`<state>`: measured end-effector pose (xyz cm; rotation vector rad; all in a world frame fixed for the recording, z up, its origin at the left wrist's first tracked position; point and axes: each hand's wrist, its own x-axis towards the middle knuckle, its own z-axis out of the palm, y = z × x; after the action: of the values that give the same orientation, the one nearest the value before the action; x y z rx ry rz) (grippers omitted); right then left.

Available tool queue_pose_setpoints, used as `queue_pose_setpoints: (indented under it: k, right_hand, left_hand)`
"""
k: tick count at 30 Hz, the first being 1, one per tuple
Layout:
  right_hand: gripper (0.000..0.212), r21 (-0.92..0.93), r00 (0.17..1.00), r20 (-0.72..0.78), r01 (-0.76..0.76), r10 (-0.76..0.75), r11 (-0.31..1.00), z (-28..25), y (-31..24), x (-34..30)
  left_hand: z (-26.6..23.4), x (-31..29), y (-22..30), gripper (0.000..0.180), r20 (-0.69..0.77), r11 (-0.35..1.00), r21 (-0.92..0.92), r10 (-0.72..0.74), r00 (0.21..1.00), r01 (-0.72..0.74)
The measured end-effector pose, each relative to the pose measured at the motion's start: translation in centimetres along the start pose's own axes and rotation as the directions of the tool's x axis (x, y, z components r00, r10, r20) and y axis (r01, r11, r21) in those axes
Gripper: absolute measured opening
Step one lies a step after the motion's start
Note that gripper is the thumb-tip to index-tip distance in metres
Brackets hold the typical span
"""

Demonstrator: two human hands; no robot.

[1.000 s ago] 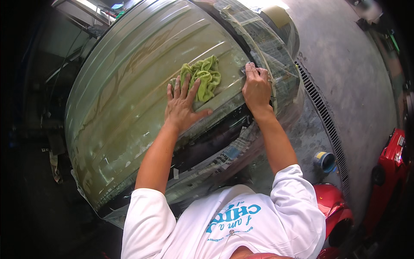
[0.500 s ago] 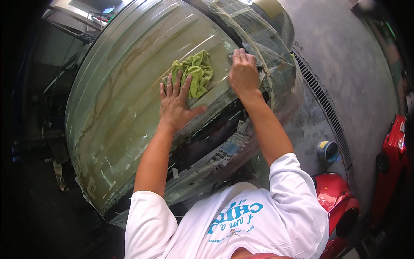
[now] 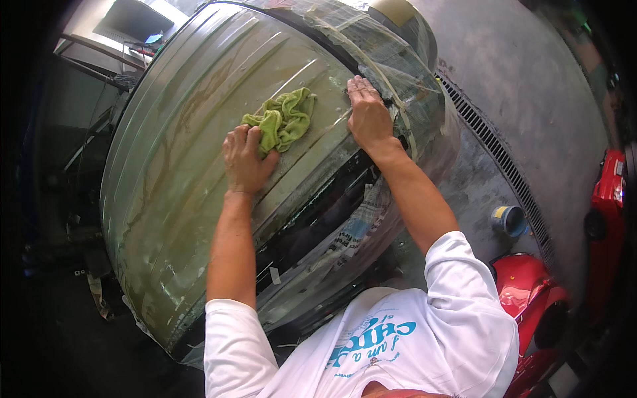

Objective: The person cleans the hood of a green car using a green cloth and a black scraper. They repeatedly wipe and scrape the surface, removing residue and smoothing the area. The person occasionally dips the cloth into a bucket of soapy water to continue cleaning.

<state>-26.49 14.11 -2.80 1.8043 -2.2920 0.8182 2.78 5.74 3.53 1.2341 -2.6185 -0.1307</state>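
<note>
A wet, ribbed, olive-green vehicle roof (image 3: 179, 199) spreads out before me. My left hand (image 3: 247, 159) rests on it with bent fingers and holds the near-left edge of a crumpled lime-green cloth (image 3: 292, 116). Farther right, my right hand (image 3: 369, 116) presses down by the roof's side edge, its fingers held together. Whatever lies beneath those fingertips is hidden. Clear masking film (image 3: 424, 99) and strips of tape cover the vehicle just beyond the right hand.
Newspaper (image 3: 361, 225) is tucked along the near edge below the dark glass. On the floor to the right stand a blue-grey bucket (image 3: 509, 221) and a long drain grate (image 3: 494, 146). Red car parts (image 3: 527, 298) lie at lower right; another red vehicle (image 3: 607, 192) is at the far right.
My left hand has slid left and toward me, dragging the cloth along, and its spread fingers have curled. The right hand has shifted slightly nearer, its fingers now straighter along the edge.
</note>
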Motion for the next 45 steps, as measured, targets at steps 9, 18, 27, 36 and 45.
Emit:
queue_pose_setpoints:
  k: [9, 18, 27, 36, 45]
  right_hand:
    - [0.053, 0.086, 1.0, 0.009, -0.002, 0.001, 0.996, 3.3, -1.2, 6.8]
    - [0.057, 0.184, 0.995, 0.061, -0.087, 0.077, 0.979, 0.1, -1.6, 1.1]
    - [0.058, 0.163, 0.99, 0.031, -0.138, 0.135, 0.977, 2.4, -1.6, 6.2]
    - [0.052, 0.22, 0.994, -0.034, -0.094, 0.104, 0.971, 0.4, -0.3, -0.2]
    - [0.061, 0.166, 0.991, 0.027, -0.137, 0.134, 0.977, -0.3, -0.7, -2.5]
  left_hand:
    - [0.1, 0.7, -4.6, 0.07, 0.005, 0.988, 0.127, 0.085, 0.996, -0.085]
    - [-0.2, -0.1, -5.1, 0.068, 0.017, 0.996, 0.084, 0.038, 0.999, -0.04]
    - [0.2, 1.6, -4.5, 0.066, 0.008, 0.992, 0.077, 0.102, 0.995, -0.103]
    - [-0.1, 1.0, -4.7, 0.066, 0.007, 0.994, 0.073, 0.078, 0.997, -0.079]
    - [-0.3, 0.6, -4.1, 0.064, 0.016, 0.996, 0.073, 0.058, 0.998, -0.059]
